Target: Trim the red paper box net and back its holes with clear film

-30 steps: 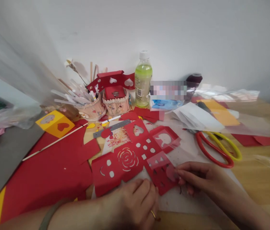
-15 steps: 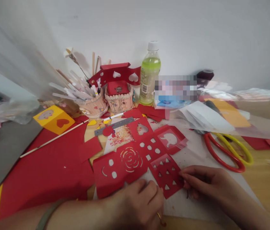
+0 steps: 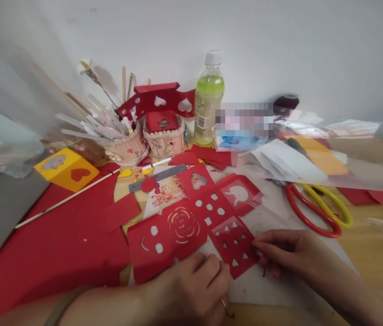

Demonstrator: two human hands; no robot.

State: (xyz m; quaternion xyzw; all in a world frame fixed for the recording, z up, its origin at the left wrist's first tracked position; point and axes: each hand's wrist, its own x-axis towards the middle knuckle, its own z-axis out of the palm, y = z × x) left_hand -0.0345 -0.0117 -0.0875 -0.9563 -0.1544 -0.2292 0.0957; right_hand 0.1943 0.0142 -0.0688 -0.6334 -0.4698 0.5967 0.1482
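A red paper cutout (image 3: 208,235) lies unfolded in front of me, made of joined square panels. Its panels carry cut-out shapes: a heart, a spiral rose, small polygons, triangles, an animal-like outline and a smiling face. My right hand (image 3: 289,253) pinches the right edge of the triangle panel between thumb and forefinger. Just below the cutout, my left hand (image 3: 201,285) is closed with its fingers curled under; what they hold, if anything, is hidden. White paper (image 3: 279,280) lies beneath the cutout.
Behind stand a green drink bottle (image 3: 209,104) and a holder of pens (image 3: 128,149). Scissors (image 3: 313,217) with red and yellow handles lie at right. At left are large red sheets (image 3: 75,244), a thin stick (image 3: 65,199) and a yellow paper box (image 3: 69,170). A grey ruler (image 3: 171,174) lies behind the cutout.
The whole view has shifted a little, so things appear slightly farther left and higher. Both hands keep the same pose beside the cutout.
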